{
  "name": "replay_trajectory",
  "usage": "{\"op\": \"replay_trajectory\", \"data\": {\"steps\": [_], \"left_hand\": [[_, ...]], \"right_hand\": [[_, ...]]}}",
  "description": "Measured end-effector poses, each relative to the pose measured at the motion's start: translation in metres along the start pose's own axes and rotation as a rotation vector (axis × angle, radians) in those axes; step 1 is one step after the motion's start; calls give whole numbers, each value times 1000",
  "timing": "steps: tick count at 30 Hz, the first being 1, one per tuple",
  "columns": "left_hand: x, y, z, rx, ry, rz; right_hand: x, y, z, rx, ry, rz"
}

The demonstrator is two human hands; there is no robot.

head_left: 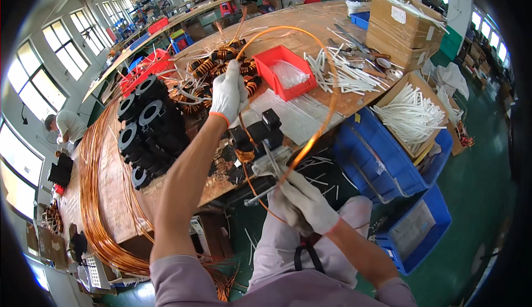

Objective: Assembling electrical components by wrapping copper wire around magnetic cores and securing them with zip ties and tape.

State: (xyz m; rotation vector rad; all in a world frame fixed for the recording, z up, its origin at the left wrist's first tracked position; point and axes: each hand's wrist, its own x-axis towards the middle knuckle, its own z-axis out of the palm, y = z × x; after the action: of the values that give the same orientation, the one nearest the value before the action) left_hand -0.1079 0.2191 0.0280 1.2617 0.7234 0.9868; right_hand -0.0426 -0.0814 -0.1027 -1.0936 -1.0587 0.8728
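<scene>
My left hand [228, 92], in a white glove, is closed on a copper wire over the near part of the workbench. From there the copper wire [331, 99] bows in a wide loop to the right and down to my right hand [306, 200]. This hand, gloved too, is closed on the wire above my lap. Between them a black core [256, 132] with a few copper turns is at a metal clamp [271, 163] by the bench edge. Part of the core and the right fingertips are hard to make out.
Black ring cores [148, 127] stand stacked left, beside a long copper wire bundle [97, 196]. Wound coils [208, 71] lie behind my left hand. A red bin [267, 66], loose white tubes [346, 74], cardboard boxes [396, 30] and blue crates [366, 152] are to the right.
</scene>
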Motion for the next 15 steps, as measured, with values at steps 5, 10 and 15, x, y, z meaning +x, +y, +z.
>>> {"op": "replay_trajectory", "data": {"steps": [5, 10, 15], "left_hand": [[25, -53, -22, 152, 25, -113], [40, 9, -35, 784, 176, 155], [1, 79, -75, 237, 341, -60]], "right_hand": [[52, -35, -15, 355, -315, 458], [-104, -81, -45, 203, -171, 569], [-223, -146, -107, 467, -244, 801]]}}
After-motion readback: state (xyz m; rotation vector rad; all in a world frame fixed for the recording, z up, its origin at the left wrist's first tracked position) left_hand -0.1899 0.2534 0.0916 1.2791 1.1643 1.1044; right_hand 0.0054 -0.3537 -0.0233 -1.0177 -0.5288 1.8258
